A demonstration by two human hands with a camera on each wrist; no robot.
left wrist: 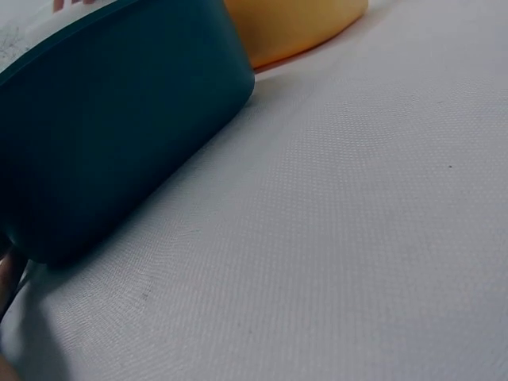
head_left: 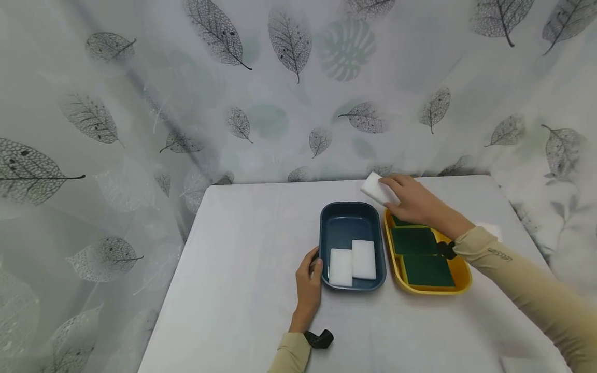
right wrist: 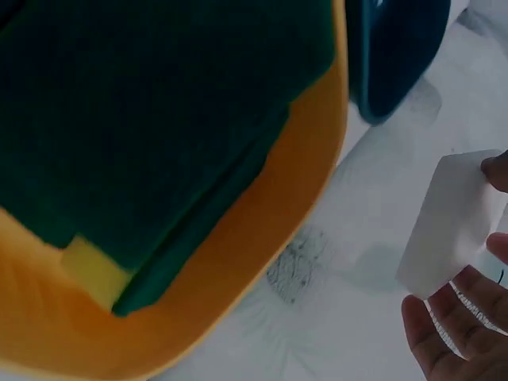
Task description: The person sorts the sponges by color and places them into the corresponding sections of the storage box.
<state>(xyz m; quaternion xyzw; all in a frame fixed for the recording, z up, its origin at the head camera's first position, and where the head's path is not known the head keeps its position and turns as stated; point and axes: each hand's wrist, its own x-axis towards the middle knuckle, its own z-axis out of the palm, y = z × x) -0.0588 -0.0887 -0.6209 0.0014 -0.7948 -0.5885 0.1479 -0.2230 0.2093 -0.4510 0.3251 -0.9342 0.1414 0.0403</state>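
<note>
In the head view my right hand [head_left: 407,199] holds a white sponge block [head_left: 379,189] by its edge, raised above the far end of the yellow tray. The right wrist view shows this white block [right wrist: 451,222] between thumb and fingers. My left hand [head_left: 309,282] rests against the left side of the dark blue tray [head_left: 345,209], its fingers bent along the outer wall. Two white sponge blocks [head_left: 341,267] lie side by side in the blue tray's near half. Several green-and-yellow scouring sponges [head_left: 426,270] lie in the yellow tray [head_left: 462,277], under my right forearm.
Both trays stand close together on a white-covered table [head_left: 242,259]. A leaf-patterned curtain [head_left: 289,103] hangs behind the table's far edge. A pale, blurred object [head_left: 520,365] lies near the lower right edge.
</note>
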